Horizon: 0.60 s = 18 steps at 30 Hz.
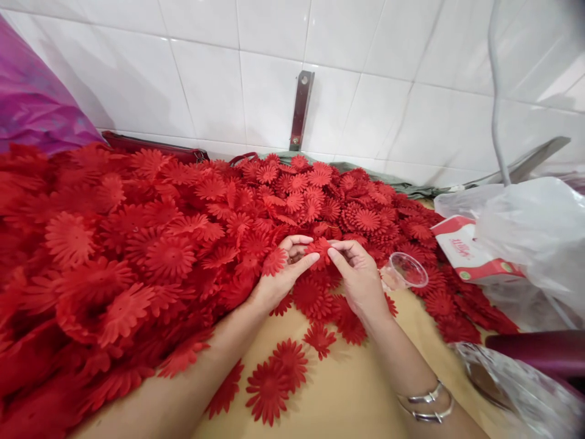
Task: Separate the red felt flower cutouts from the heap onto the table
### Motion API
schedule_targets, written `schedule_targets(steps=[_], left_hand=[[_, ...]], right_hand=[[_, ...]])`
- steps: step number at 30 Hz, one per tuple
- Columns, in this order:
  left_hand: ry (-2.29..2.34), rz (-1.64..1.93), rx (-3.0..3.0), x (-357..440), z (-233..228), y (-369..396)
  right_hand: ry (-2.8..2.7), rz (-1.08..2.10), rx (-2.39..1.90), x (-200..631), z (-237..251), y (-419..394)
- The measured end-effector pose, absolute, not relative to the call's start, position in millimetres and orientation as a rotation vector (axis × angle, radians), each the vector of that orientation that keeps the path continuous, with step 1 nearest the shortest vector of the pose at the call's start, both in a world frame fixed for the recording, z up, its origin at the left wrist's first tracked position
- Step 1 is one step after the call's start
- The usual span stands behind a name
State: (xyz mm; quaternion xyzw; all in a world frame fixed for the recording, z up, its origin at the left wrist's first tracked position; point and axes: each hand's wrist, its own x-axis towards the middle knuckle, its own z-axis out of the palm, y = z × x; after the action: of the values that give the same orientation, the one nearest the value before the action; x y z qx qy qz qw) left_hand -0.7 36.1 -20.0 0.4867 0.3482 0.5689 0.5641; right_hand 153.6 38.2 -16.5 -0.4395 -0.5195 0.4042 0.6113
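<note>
Left: heap of red fabric flowers (114, 256) banked along wall. My left hand (283, 271) and right hand (359, 274) meet mid-table, fingertips of both pinching 1 small red flower (320, 249). I judge step as separating or assembling; next needs steady peel. Right: clear plastic cup (406, 271).

At far right we see a red-and-white carton (466, 251) bearing slanted red lettering and a small green mark, both too blurred for us to read.
</note>
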Motion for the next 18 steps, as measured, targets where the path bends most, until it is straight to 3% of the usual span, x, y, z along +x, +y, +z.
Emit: schedule_targets(steps=[9, 18], left_hand=[[0.931, 1.433, 1.121, 2.3, -21.3, 34.8], [0.957, 1.455, 1.389, -2.4, -21.2, 37.1]], right_hand=[[-0.977, 0.803, -0.968, 165.4, -11.4, 45.0], [-1.148, 1.046, -1.045, 141.1, 11.2, 16.0]])
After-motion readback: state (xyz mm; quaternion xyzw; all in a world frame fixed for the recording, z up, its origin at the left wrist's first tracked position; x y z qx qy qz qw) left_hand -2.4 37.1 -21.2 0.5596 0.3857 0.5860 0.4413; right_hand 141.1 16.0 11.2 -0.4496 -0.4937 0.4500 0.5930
